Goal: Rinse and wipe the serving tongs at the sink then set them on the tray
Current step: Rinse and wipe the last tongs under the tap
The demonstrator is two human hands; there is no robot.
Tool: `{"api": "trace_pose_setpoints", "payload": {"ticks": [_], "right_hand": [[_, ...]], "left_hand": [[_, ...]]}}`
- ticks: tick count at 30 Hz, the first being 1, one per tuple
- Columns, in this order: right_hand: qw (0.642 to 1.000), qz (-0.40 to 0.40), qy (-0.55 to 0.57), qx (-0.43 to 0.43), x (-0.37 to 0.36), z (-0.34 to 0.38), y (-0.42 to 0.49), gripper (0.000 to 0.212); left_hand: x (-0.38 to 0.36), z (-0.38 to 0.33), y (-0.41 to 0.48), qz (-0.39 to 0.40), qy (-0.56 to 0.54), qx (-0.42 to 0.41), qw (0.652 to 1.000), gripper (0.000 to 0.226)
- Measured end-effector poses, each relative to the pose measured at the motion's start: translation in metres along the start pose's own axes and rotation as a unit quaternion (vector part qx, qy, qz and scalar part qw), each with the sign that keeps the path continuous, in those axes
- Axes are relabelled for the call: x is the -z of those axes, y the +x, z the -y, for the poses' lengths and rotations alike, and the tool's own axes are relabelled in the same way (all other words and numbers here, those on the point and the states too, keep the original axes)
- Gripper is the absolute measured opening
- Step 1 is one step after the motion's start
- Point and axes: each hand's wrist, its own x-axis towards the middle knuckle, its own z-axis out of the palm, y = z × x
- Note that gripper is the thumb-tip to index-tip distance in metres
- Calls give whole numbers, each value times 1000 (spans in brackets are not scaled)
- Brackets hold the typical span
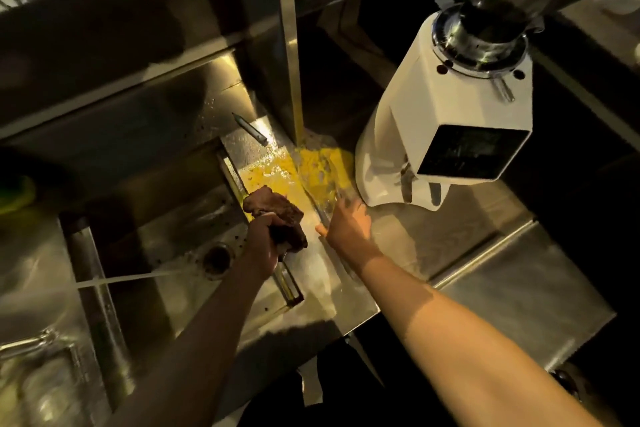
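Note:
My left hand [261,246] grips a dark brown cloth [277,210] at the right rim of the steel sink [166,239]. The cloth is bunched around something. A short pale metal end [281,249] shows below my fingers, and I cannot tell if it is the tongs. My right hand [346,222] reaches out flat with straight fingers over the wet counter [322,274], its fingertips near the foot of the white grinder. That hand is blurred and holds nothing. No tray is plainly in view.
A white coffee grinder [446,107] stands on the counter at the right. A grey pen-like stick [250,128] lies behind the sink beside a steel post [291,55]. A thin pale stream [131,277] crosses the basin toward the drain [216,258]. Shelves hang above the sink.

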Motion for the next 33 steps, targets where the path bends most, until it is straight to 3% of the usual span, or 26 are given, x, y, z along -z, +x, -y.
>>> {"api": "trace_pose_setpoints", "payload": {"ticks": [3,5,8,11,14,18,22,25,27,28,29,30,31,32,33], "right_hand": [[998,43,0,34,-1,-8,5,62],[998,26,9,63,2,-11,4,46],[996,7,27,84,3,-8,0,39],[990,29,85,109,3,3,-3,38],[982,86,67,156,2,25,-10,39],[969,93,111,200,-5,69,-25,23],[954,118,116,248,-13,114,-44,25],[943,119,96,296,-18,146,-61,38],[928,115,46,352,-26,158,-68,33],[921,121,23,371,-32,166,-73,29],[917,131,8,378,-37,172,-76,27],[915,145,3,376,-43,175,-79,26],[910,156,-15,383,-49,181,-83,27],[907,166,-26,387,-55,185,-88,34],[905,174,-30,386,-61,192,-95,42]], "left_hand": [[3,3,3,-13,-37,-2,999,29],[10,4,7,-4,-29,-16,999,24],[18,7,10,-37,-77,2,996,38],[29,4,5,-82,-89,11,993,7],[51,0,-5,-72,-147,10,986,22],[95,-9,-18,-46,-195,-20,979,45],[152,-6,-34,-104,-169,-13,980,24],[191,-4,-56,-128,-162,-46,977,5],[224,5,-57,-110,-257,-83,957,19],[241,7,-62,-44,-242,-96,964,38],[251,12,-70,-51,-169,-173,969,52],[267,11,-74,-25,-169,-182,968,53],[277,4,-77,22,-272,-142,952,41],[287,-2,-74,-15,-352,-139,926,28],[287,-8,-80,-50,-319,-164,932,33]]}}
